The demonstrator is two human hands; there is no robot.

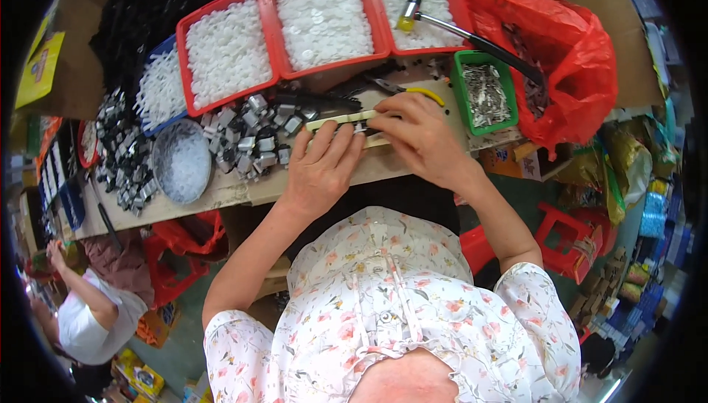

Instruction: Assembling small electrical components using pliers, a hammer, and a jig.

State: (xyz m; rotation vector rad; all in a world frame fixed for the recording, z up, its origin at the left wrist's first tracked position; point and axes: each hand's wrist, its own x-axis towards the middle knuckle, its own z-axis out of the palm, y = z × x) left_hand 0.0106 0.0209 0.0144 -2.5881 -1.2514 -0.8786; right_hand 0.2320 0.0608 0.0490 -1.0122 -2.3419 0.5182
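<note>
A narrow cream-coloured strip lies along the near edge of the workbench. Over its left part my left hand is closed, fingertips pressed on it beside a small metal-and-dark piece. My right hand is closed at the right end, its thumb and fingers pinched together. Whatever small thing they hold is hidden by the fingers. Just beyond the right hand lie pliers with yellow on the handle. Loose silver and black metal pieces are heaped left of the left hand.
Three red trays of small white parts stand at the back. A hammer rests across the right tray. Right are a green tray of metal pins and a red bag. Left sits a round bowl; another person is beyond.
</note>
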